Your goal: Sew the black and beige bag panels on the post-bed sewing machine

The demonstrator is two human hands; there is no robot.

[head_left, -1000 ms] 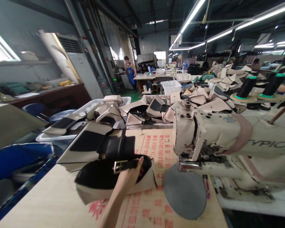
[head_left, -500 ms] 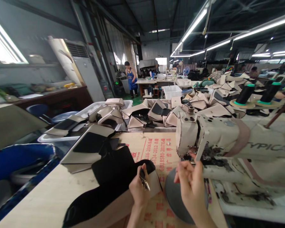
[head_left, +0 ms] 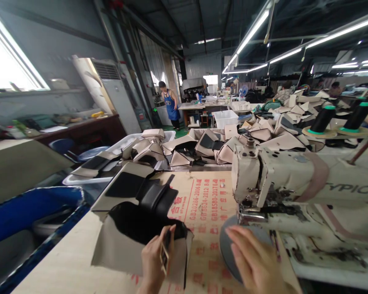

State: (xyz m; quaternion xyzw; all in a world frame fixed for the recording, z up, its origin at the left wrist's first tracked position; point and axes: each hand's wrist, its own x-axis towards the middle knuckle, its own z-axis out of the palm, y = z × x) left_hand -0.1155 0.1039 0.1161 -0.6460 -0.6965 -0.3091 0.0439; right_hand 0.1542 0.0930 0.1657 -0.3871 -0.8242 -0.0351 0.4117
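My left hand (head_left: 153, 257) is closed around a small pair of thread snips (head_left: 164, 255). Its fingertips are at the dark edge of a beige and black sewn cover (head_left: 119, 241), whose black inside faces up; whether they also pinch the cover I cannot tell. My right hand (head_left: 257, 261) is a little blurred, its fingers stretched out and holding nothing visible. Under it lies a round grey plate (head_left: 230, 249), partly hidden, beside the arm of a white sewing machine (head_left: 251, 171).
Another beige and black cover (head_left: 125, 183) lies behind on the plywood table (head_left: 67, 249). Bins of sewn pieces, one a white tub (head_left: 70, 179), stand beyond. A blue-lined bin (head_left: 58, 196) is at left. Black thread cones (head_left: 323, 118) stand at right. A person in a blue apron (head_left: 171, 106) stands far back.
My left hand has moved left and down, and the cover by it has turned and bunched up. My right hand has dropped away from the machine's needle area, its fingers straightening.
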